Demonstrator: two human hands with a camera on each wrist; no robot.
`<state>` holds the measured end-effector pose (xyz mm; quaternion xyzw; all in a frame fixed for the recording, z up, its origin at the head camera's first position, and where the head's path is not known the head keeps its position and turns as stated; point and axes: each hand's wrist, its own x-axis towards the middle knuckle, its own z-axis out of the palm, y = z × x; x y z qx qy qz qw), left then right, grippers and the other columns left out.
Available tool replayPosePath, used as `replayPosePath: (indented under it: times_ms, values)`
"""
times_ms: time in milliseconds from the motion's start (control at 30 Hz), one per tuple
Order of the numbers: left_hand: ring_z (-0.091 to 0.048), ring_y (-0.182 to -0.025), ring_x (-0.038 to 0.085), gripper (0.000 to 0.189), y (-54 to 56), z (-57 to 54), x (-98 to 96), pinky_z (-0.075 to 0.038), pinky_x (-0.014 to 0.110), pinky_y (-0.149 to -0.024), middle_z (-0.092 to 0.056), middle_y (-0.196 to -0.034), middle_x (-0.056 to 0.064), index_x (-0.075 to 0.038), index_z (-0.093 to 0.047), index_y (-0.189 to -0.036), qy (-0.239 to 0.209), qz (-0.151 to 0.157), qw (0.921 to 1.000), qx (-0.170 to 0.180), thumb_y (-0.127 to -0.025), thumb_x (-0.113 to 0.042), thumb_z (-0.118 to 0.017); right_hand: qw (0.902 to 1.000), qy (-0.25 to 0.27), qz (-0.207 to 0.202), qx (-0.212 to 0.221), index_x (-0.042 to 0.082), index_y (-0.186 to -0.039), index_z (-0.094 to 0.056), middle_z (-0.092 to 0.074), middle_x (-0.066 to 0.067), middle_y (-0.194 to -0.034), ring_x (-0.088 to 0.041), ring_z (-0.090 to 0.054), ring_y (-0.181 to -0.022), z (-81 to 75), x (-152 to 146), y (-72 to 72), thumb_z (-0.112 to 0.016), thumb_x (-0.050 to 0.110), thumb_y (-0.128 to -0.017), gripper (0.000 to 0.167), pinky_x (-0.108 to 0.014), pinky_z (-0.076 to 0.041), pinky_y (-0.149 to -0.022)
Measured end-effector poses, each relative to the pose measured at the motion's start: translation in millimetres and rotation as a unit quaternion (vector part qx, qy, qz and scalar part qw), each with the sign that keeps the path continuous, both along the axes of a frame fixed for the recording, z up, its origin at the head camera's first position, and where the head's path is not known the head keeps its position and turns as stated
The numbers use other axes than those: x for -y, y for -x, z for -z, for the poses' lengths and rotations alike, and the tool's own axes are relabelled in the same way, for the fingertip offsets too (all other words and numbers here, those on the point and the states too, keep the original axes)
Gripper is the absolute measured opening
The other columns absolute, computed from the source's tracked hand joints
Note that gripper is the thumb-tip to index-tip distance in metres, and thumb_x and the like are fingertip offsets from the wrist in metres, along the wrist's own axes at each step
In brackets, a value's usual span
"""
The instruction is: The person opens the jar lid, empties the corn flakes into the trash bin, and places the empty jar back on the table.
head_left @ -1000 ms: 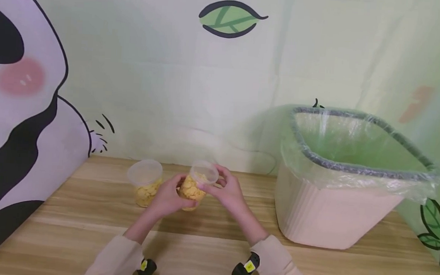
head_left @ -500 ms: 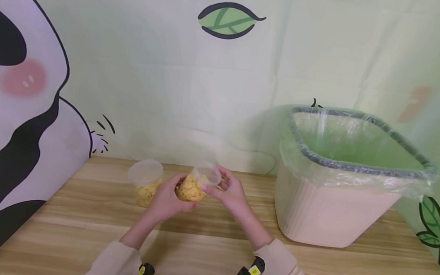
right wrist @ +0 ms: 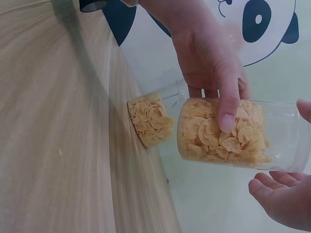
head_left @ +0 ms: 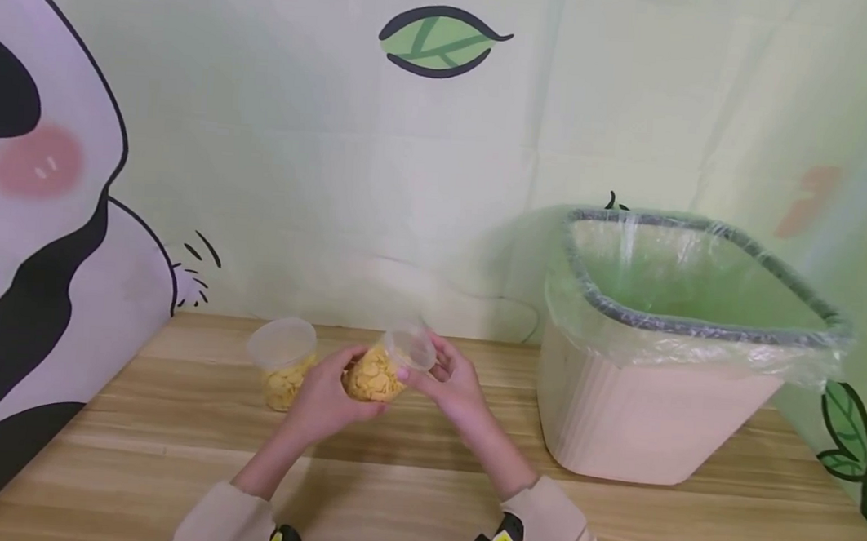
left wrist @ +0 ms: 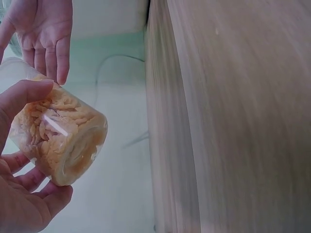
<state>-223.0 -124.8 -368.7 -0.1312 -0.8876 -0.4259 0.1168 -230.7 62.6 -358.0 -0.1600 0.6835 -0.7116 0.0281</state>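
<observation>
A clear jar of cornflakes (head_left: 373, 375) is held tilted, its translucent top leaning right, above the wooden table. My left hand (head_left: 330, 394) grips its lower body, with the thumb in front and fingers behind. At the top end, my right hand (head_left: 455, 379) has its thumb against the near side and fingers on the far side. In the left wrist view the jar's base shows off the table, and the right hand (left wrist: 44, 24) has fairly straight fingers. A second jar of cornflakes (head_left: 284, 384) stands upright left of my left hand; the right wrist view shows that jar (right wrist: 149, 120) too.
A pale waste bin (head_left: 647, 412) with a clear plastic liner and grey rim (head_left: 659, 321) stands on the table (head_left: 406, 506) at the right. Behind is a printed wall cloth (head_left: 299, 173) with a panda and leaves.
The held jar has tipped further to the right, its base coming up toward my left hand. Both hands keep hold of it. The second jar stays in place.
</observation>
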Motion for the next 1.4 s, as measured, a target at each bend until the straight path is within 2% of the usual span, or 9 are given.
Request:
replayPosePath:
  times_ms: [267,500,733,900,1067,1400]
  values:
    - [-0.055,-0.092,0.021,0.072,0.5,0.9,0.5,-0.047,0.042,-0.079,-0.06,-0.107,0.008,-0.005,-0.053,-0.12,0.001,0.003,0.9998,-0.021,-0.058,-0.021,-0.085,0.9999,0.012,-0.009,0.008,0.0,-0.138,-0.03,-0.039,-0.021,-0.136,-0.036,-0.043,-0.121,1.6,0.9,-0.4,-0.065,0.017,-0.081,0.069,-0.041,-0.04,-0.095]
    - [-0.054,-0.095,0.022,0.074,-1.0,-1.5,1.3,-0.046,0.043,-0.081,-0.059,-0.11,0.008,-0.005,-0.052,-0.121,0.02,-0.009,0.9994,-0.027,-0.057,-0.023,-0.085,0.9998,0.01,-0.004,0.018,0.001,-0.139,-0.029,-0.04,-0.02,-0.136,-0.033,-0.043,-0.121,0.4,3.1,-1.8,-0.066,0.021,-0.082,0.071,-0.041,-0.039,-0.096]
    - [-0.053,-0.094,0.022,0.073,-2.8,-3.3,1.9,-0.045,0.043,-0.079,-0.059,-0.108,0.008,-0.006,-0.054,-0.12,0.036,-0.016,0.9979,-0.051,-0.056,-0.025,-0.086,0.9997,0.014,0.003,0.02,0.0,-0.139,-0.029,-0.04,-0.021,-0.135,-0.034,-0.043,-0.12,-1.0,4.9,-4.3,-0.065,0.023,-0.081,0.071,-0.044,-0.038,-0.097]
    - [-0.051,-0.094,0.022,0.071,-5.4,-3.3,1.3,-0.045,0.042,-0.078,-0.057,-0.108,0.007,-0.008,-0.054,-0.119,0.04,-0.016,0.9969,-0.066,-0.056,-0.025,-0.085,0.9991,0.027,0.022,0.023,0.001,-0.137,-0.034,-0.043,-0.019,-0.134,-0.031,-0.043,-0.121,-1.1,7.4,-6.8,-0.067,0.024,-0.079,0.071,-0.043,-0.036,-0.099]
    - [-0.052,-0.093,0.021,0.071,-6.9,-1.0,0.0,-0.045,0.041,-0.077,-0.058,-0.107,0.006,-0.007,-0.055,-0.118,0.042,-0.017,0.9962,-0.075,-0.056,-0.026,-0.086,0.9978,0.027,0.053,0.029,0.001,-0.135,-0.038,-0.047,-0.019,-0.13,-0.031,-0.046,-0.118,1.6,9.4,-9.0,-0.07,0.027,-0.076,0.072,-0.041,-0.04,-0.096]
    - [-0.053,-0.089,0.018,0.07,-8.0,-6.6,0.1,-0.046,0.038,-0.075,-0.059,-0.105,0.003,-0.01,-0.055,-0.117,0.021,-0.001,0.9968,-0.077,-0.055,-0.025,-0.086,0.9943,0.061,0.087,0.004,0.0,-0.125,-0.05,-0.057,-0.016,-0.117,-0.022,-0.056,-0.1,-2.4,10.3,-9.6,-0.076,0.022,-0.071,0.064,-0.031,-0.048,-0.084]
